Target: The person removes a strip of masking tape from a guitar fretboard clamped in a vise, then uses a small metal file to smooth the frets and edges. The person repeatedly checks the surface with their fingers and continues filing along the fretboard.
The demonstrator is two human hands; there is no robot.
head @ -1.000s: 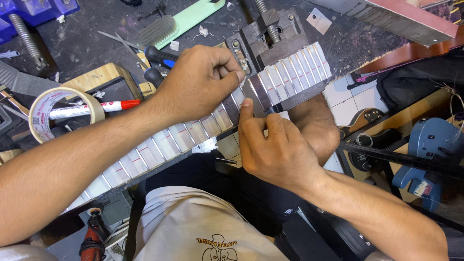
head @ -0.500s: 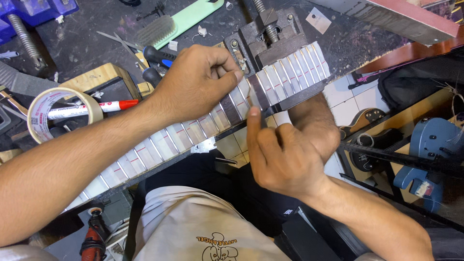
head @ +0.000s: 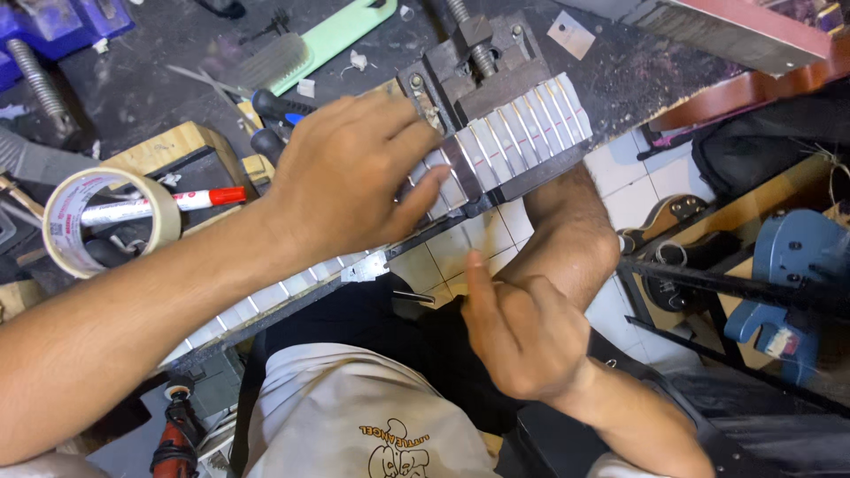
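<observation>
- Left hand [head: 354,177] pressing flat, fingers spread, on taped guitar neck [head: 496,146] clamped in vise [head: 478,62] at counter's far edge.
- Right hand [head: 522,341] off, loosely curled, holding nothing.
- Best kept pressing firmly beside the clamp.

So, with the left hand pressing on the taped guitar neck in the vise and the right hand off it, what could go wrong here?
1. The guitar neck is clamped in the vise only near one end, so pressure from the left hand may flex or shift it.
2. A tape piece hangs loose at the edge and may peel off.
3. The right hand is away, so nothing steadies the long overhang.
</observation>
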